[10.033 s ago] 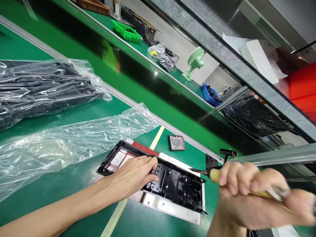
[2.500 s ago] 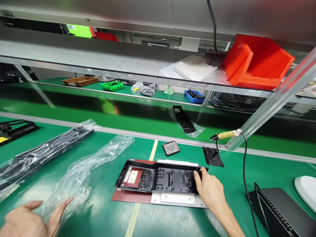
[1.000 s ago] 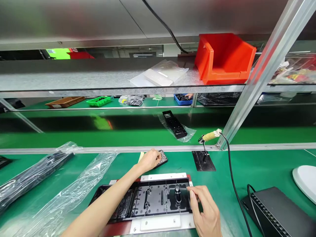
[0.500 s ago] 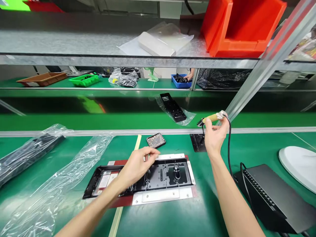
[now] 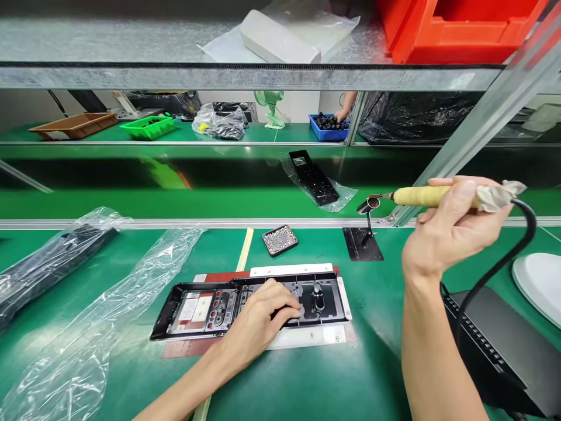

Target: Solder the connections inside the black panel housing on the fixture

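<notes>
My right hand (image 5: 456, 219) is closed round a yellow-handled soldering iron (image 5: 421, 196) with a thick black cable. The iron's metal tip points left, at the mouth of a small tubular stand (image 5: 367, 206) on a black base. My left hand (image 5: 267, 307) rests over the middle of a long black plastic housing (image 5: 328, 298), fingertips pinched near its inner surface; whatever they hold, if anything, is too small to make out. The housing lies in a fixture with white edge strips (image 5: 302, 337) and a reddish base. Behind it sits a small black tray of metal pieces (image 5: 280, 240).
Clear plastic wrap (image 5: 127, 298) and a wrapped black part (image 5: 52, 263) lie left. A black box (image 5: 504, 339) and white round object (image 5: 539, 280) stand right. Beyond the rail is a black panel (image 5: 313, 178). A person's hand reaches into a blue bin (image 5: 329, 134).
My right hand has moved right and drawn the iron back, so its metal tip shows outside the stand. My left hand has come down onto the housing and slightly right.
</notes>
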Motion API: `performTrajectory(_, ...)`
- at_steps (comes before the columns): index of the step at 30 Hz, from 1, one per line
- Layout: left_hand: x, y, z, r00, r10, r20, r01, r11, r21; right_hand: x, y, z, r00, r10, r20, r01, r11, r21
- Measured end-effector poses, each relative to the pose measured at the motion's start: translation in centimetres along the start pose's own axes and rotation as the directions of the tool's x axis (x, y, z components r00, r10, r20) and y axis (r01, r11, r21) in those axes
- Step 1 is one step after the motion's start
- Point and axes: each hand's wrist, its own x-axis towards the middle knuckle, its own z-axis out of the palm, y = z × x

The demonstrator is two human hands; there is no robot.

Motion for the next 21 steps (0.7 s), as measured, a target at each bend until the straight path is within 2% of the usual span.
performTrajectory(3,0.0,-0.2,0.3,1.000,0.001,-0.011,-0.001,1.000,-0.006,-0.5,-1.8,-0.2,0.997,-0.066,-0.029,0.068,0.994,0.081)
performTrajectory(5,0.0,-0.3,0.4,1.000,0.005,-0.013,-0.005,1.000,-0.005,-1.0,-2.7,-0.2,0.996,-0.088,-0.003,0.087,0.985,0.152)
performTrajectory(14,-1.0,0.0,-0.1,0.995,0.076,-0.062,-0.075,0.997,0.030,-3.9,-6.1,-0.5,0.994,0.011,0.111,-0.037,0.972,0.233)
performTrajectory(18,-2.0,0.2,0.0,0.991,0.129,-0.030,-0.124,0.981,0.147,-5.1,-6.9,-0.2,0.990,0.007,0.140,-0.050,0.951,0.304)
performTrajectory(21,-2.3,0.0,0.2,0.987,0.162,0.021,-0.162,0.955,0.249,-5.9,-7.2,-0.2,0.976,0.035,0.217,-0.100,0.950,0.297)
